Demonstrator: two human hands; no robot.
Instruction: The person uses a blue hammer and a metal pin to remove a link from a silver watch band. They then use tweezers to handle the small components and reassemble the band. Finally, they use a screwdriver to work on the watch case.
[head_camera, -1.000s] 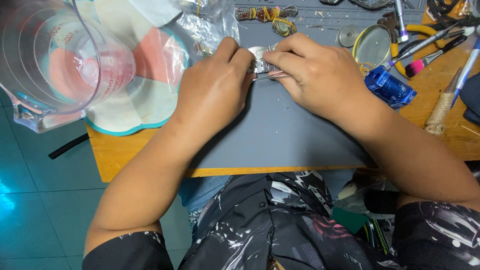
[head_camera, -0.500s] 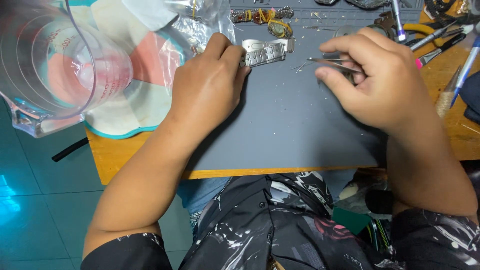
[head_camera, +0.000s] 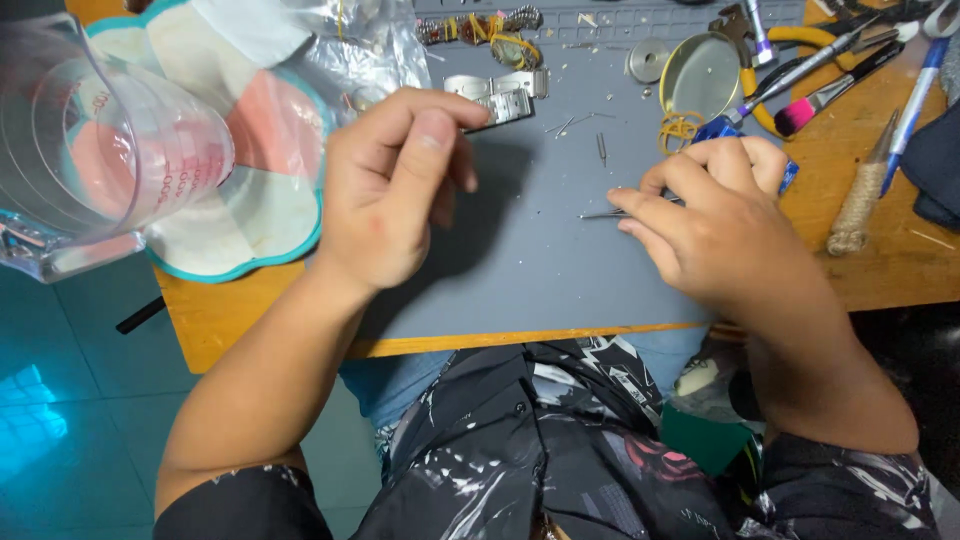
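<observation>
A thin metal pin (head_camera: 603, 214) is pinched by the right hand (head_camera: 722, 228) over the grey mat (head_camera: 540, 270), lengthwise pointing left; the left hand (head_camera: 392, 190) is loosely curled, empty, beside a crumpled clear bag (head_camera: 365, 45)

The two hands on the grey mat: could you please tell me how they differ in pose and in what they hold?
The left hand is lifted with fingers curled, touching the metal watch band; the right hand lies low on the grey mat. The left hand grips nothing; the right hand pinches thin tweezers. Both are bare.
</observation>
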